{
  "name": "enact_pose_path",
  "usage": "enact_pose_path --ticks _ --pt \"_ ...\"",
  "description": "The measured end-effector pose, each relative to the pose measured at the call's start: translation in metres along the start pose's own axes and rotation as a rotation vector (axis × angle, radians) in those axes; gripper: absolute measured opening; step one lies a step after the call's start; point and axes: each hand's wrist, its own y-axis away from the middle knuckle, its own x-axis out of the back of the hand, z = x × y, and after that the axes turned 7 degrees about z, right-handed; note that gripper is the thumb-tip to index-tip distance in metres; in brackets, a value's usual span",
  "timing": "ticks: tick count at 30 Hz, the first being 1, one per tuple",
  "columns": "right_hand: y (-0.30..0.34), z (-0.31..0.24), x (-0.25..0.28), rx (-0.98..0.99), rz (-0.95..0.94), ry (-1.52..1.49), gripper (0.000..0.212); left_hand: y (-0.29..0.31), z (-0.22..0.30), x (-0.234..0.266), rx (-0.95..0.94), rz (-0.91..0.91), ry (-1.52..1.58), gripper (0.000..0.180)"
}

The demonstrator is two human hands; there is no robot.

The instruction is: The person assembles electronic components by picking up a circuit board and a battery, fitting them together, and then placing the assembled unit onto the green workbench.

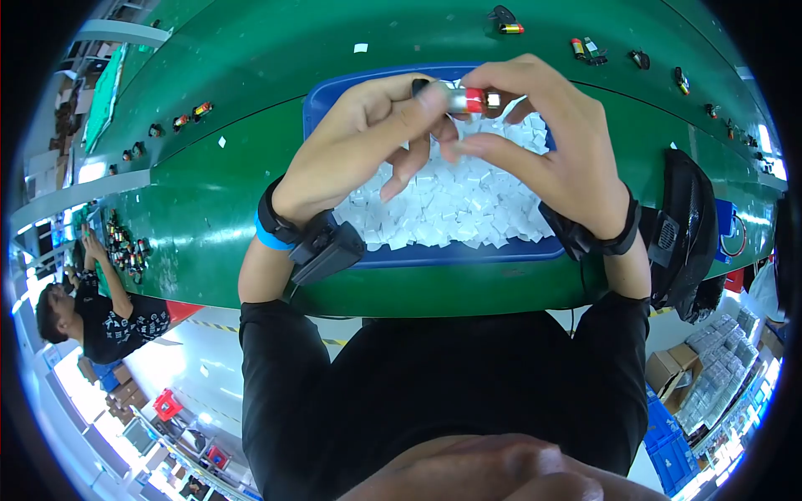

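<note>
A small cylinder (pixel 464 101) with a black end, a silver body, a red band and a brownish end is raised over a blue bin (pixel 451 258). My left hand (pixel 368 134) grips it near the black end between thumb and fingers. My right hand (pixel 560 138) curves around the red end, its index fingertip at or against the band. Its thumb is well apart from the cylinder. A small white patch shows at the brownish end. The bin below is filled with small white square pieces (pixel 443 204). Blur and my fingers hide part of the cylinder.
On the green table (pixel 242 179), similar small cylinders (pixel 511 28) lie at the back and both sides. A black bag (pixel 687 217) rests to the right of the bin. Another person (pixel 109 317) works at the far left beside a heap of cylinders (pixel 125 249).
</note>
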Motion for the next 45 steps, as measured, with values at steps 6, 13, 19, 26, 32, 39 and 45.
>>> enact_pose_path --ticks 6,13,19,26,32,39,45 --pt "0.003 0.007 -0.002 0.0 -0.036 -0.006 0.032 -0.001 -0.004 0.001 -0.003 -0.001 0.039 0.059" --pt "-0.016 -0.001 0.004 0.575 0.159 0.336 0.032 -0.004 -0.01 0.012 -0.026 0.11 -0.001 0.053" --pt "0.001 0.02 -0.014 0.553 0.104 0.411 0.03 -0.003 -0.005 0.011 0.05 0.104 0.067 0.05" --pt "0.002 0.022 -0.002 0.579 0.041 0.54 0.029 -0.017 -0.011 0.017 0.121 0.062 0.206 0.046" --pt "0.011 0.02 -0.013 0.503 0.163 0.402 0.026 -0.065 -0.016 0.079 -0.213 0.373 -0.673 0.041" --pt "0.017 0.01 -0.006 0.382 -0.044 0.44 0.016 -0.164 -0.062 0.181 -0.361 0.475 -1.724 0.035" --pt "0.024 0.015 -0.002 0.396 -0.099 0.465 0.011 -0.221 -0.054 0.047 -1.117 0.183 -1.428 0.035"
